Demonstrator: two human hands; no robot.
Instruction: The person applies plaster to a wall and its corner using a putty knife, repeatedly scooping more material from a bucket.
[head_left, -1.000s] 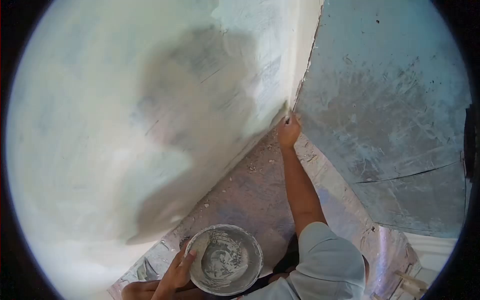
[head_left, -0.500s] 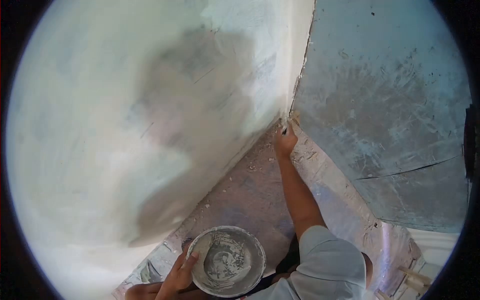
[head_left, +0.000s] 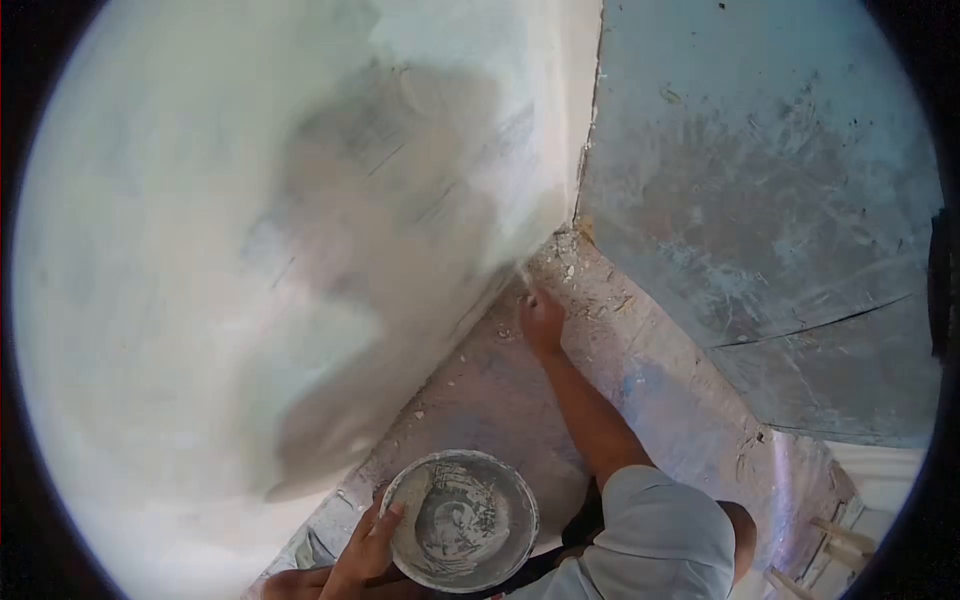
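My left hand (head_left: 370, 548) grips the left rim of a round metal bowl (head_left: 524, 490), thumb over the edge. Grey-white putty (head_left: 458, 520) is smeared over the inside of the bowl. My right hand (head_left: 542, 322) is stretched forward, fingers closed around what looks like a small putty knife (head_left: 522, 273). Its pale blade points at the bottom edge of the whitish wall (head_left: 400, 280), just left of the corner. Most of the handle is hidden in the fist.
A grey-blue, scuffed panel (head_left: 750, 200) stands on the right, with a dark crack low across it. Crumbs of plaster (head_left: 570, 268) litter the floor (head_left: 500, 390) by the corner. Pieces of wood (head_left: 845, 537) lie at the lower right. A shadow falls across the wall.
My right hand has come away from the corner, moving left and back toward me along the wall's foot. My left hand still holds the bowl; the view has shifted slightly.
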